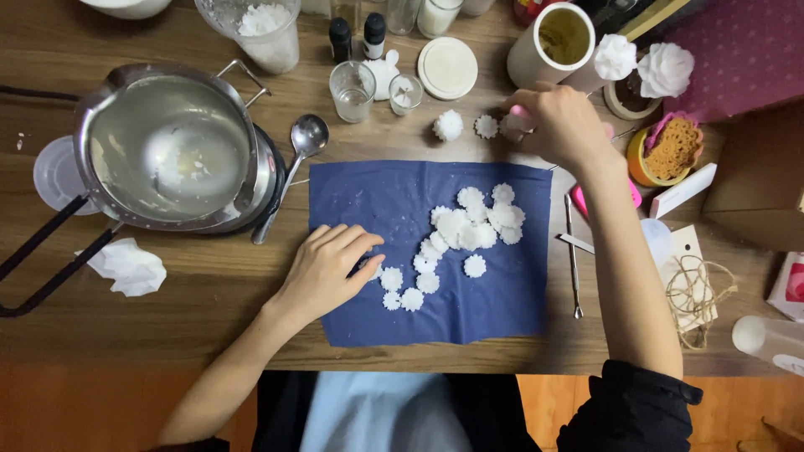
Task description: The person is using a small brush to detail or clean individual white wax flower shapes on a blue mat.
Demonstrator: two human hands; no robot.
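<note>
Your left hand [331, 266] is resting palm-down on the blue cloth [368, 197], fingers narrow and curled, fingertips touching a small white wax flower [391, 279] at the cloth's 9 o'clock side. Your right hand [561, 125] is reaching past the cloth's 1 o'clock corner, fingers pinching a small pink-and-white piece [515, 123]. A cluster of white wax flowers [473, 222] is lying on the cloth's centre. A metal pot [172, 151] is sitting at 10 o'clock beside a spoon [297, 159].

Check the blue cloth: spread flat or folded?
Spread flat. The blue cloth lies open on the table, white wax flowers scattered across it.
</note>
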